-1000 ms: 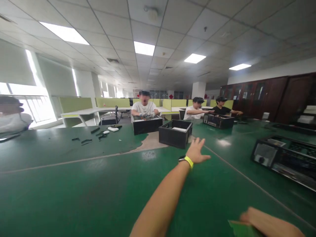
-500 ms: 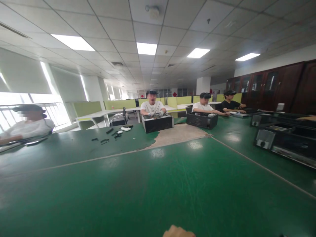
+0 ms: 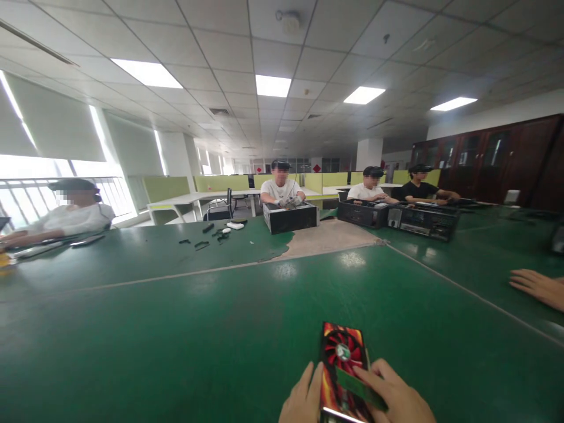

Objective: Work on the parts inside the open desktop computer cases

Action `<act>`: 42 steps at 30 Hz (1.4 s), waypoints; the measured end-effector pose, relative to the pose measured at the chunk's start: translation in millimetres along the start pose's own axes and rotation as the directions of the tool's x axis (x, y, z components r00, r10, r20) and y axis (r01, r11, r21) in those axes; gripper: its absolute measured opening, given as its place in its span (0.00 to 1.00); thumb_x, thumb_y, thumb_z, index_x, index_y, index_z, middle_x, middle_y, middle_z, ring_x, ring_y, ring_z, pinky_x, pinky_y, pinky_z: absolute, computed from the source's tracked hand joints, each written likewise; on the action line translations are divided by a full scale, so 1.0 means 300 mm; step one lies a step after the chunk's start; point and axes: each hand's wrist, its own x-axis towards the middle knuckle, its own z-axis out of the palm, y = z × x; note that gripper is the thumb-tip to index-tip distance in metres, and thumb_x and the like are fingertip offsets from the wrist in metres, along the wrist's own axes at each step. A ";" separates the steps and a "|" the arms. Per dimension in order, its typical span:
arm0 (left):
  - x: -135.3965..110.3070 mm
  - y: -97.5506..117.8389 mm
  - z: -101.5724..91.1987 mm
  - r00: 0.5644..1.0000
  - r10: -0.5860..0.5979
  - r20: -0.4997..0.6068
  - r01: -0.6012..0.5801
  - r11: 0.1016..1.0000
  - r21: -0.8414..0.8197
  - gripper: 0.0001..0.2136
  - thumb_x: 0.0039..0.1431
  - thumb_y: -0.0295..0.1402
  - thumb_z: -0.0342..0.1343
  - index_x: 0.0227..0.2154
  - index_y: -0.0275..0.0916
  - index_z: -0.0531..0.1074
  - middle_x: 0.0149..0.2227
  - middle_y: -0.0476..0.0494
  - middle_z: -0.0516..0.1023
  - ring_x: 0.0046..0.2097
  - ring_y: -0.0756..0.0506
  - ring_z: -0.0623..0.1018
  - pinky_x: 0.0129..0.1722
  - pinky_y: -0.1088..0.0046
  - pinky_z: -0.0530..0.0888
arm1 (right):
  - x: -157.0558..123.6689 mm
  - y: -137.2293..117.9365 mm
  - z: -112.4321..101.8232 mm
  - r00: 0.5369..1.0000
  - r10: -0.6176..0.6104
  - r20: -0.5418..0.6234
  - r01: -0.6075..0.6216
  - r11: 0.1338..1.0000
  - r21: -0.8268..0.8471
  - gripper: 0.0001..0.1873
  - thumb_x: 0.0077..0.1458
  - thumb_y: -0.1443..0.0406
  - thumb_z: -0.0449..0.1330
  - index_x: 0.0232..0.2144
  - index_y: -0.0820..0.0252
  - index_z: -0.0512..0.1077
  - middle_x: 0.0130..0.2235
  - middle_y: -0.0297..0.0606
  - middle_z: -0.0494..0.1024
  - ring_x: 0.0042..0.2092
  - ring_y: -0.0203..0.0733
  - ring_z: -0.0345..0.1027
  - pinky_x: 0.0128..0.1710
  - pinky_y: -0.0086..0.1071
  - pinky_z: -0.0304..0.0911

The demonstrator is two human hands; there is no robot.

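Note:
A graphics card (image 3: 341, 352) with a red fan and red-orange shroud lies on the green table (image 3: 198, 341) at the bottom centre. Both my hands hold its near end. My left hand (image 3: 302, 402) has its fingers along the card's left edge. My right hand (image 3: 399, 399) reaches over the right side, with fingers laid across a green strip (image 3: 359, 388) on the card. My wrists are cut off by the frame's bottom edge.
Another person's hand (image 3: 535, 288) rests on the table at the right. Black computer cases (image 3: 291, 217) (image 3: 363, 212) (image 3: 423, 220) stand at the far side with people seated behind them. Small dark tools (image 3: 211, 235) lie far left of centre. A person (image 3: 70, 211) sits at the left.
A second ago my left arm was stretched out towards a black case. Both hands then dropped out of view, and now they hold the graphics card close to me. The view has turned left.

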 end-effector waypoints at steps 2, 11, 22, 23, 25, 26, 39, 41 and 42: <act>-0.014 0.002 -0.031 0.995 -0.006 -0.103 -0.004 0.995 -0.095 0.31 0.54 0.35 0.49 0.62 0.34 0.53 0.64 0.35 0.54 0.62 0.38 0.59 0.60 0.61 0.60 | 0.036 -0.029 0.051 0.998 -0.048 0.031 0.044 0.993 0.105 0.21 0.48 0.64 0.54 0.46 0.45 0.72 0.37 0.34 0.74 0.35 0.36 0.70 0.33 0.22 0.64; -0.038 0.001 -0.068 0.970 0.128 -0.207 -0.187 0.937 -0.296 0.33 0.52 0.44 0.53 0.61 0.42 0.56 0.61 0.41 0.61 0.61 0.36 0.61 0.61 0.60 0.59 | 0.025 0.029 0.066 0.998 0.010 -0.054 0.010 0.938 0.348 0.20 0.57 0.55 0.49 0.45 0.54 0.73 0.42 0.41 0.76 0.43 0.42 0.70 0.43 0.29 0.64; -0.078 0.009 -0.093 0.939 0.284 -0.194 -0.324 0.919 -0.223 0.47 0.41 0.49 0.63 0.63 0.45 0.48 0.63 0.39 0.56 0.63 0.34 0.57 0.61 0.56 0.56 | 0.025 0.011 0.078 0.972 0.234 -0.037 -0.215 0.938 0.271 0.22 0.55 0.49 0.50 0.20 0.58 0.60 0.22 0.31 0.69 0.27 0.35 0.62 0.28 0.27 0.53; -0.089 0.012 -0.095 0.933 0.300 -0.198 -0.339 0.918 -0.205 0.47 0.41 0.49 0.63 0.63 0.44 0.47 0.64 0.38 0.54 0.63 0.34 0.56 0.62 0.56 0.55 | 0.025 0.012 0.079 0.970 0.240 -0.042 -0.219 0.936 0.275 0.23 0.55 0.48 0.50 0.19 0.58 0.58 0.21 0.30 0.67 0.25 0.34 0.60 0.27 0.27 0.52; -0.104 0.017 -0.099 0.928 0.315 -0.198 -0.351 0.917 -0.190 0.47 0.43 0.49 0.62 0.64 0.45 0.45 0.64 0.38 0.54 0.64 0.35 0.55 0.62 0.55 0.54 | 0.026 0.010 0.074 0.969 0.242 -0.041 -0.220 0.932 0.289 0.24 0.54 0.47 0.50 0.18 0.59 0.57 0.20 0.30 0.66 0.24 0.33 0.57 0.25 0.26 0.50; -0.109 0.018 -0.101 0.925 0.320 -0.204 -0.358 0.914 -0.192 0.47 0.43 0.49 0.62 0.64 0.45 0.44 0.64 0.38 0.54 0.64 0.35 0.55 0.62 0.55 0.54 | 0.028 0.008 0.070 0.970 0.242 -0.037 -0.220 0.929 0.296 0.25 0.55 0.47 0.50 0.18 0.59 0.56 0.20 0.30 0.65 0.24 0.33 0.56 0.25 0.26 0.49; -0.069 0.047 0.036 0.940 0.064 -0.335 0.004 0.980 0.200 0.26 0.59 0.30 0.46 0.61 0.46 0.55 0.64 0.39 0.52 0.62 0.35 0.58 0.56 0.55 0.65 | 0.047 0.007 0.064 0.970 0.243 -0.009 -0.228 0.922 0.314 0.26 0.54 0.46 0.50 0.17 0.60 0.61 0.19 0.30 0.68 0.24 0.32 0.58 0.24 0.26 0.50; -0.067 0.078 0.058 0.925 0.056 -0.375 0.046 0.965 0.258 0.23 0.61 0.29 0.41 0.59 0.52 0.59 0.64 0.43 0.54 0.62 0.33 0.58 0.54 0.49 0.65 | 0.050 0.004 0.064 0.968 0.249 -0.005 -0.236 0.923 0.302 0.24 0.54 0.47 0.51 0.18 0.60 0.62 0.20 0.30 0.69 0.24 0.33 0.58 0.24 0.25 0.51; -0.068 0.094 0.065 0.918 0.058 -0.393 0.054 0.962 0.269 0.22 0.62 0.30 0.41 0.58 0.54 0.60 0.63 0.44 0.55 0.62 0.32 0.57 0.54 0.46 0.65 | 0.050 0.002 0.063 0.968 0.252 -0.001 -0.241 0.925 0.295 0.23 0.54 0.48 0.51 0.19 0.59 0.63 0.20 0.30 0.69 0.25 0.33 0.59 0.25 0.25 0.51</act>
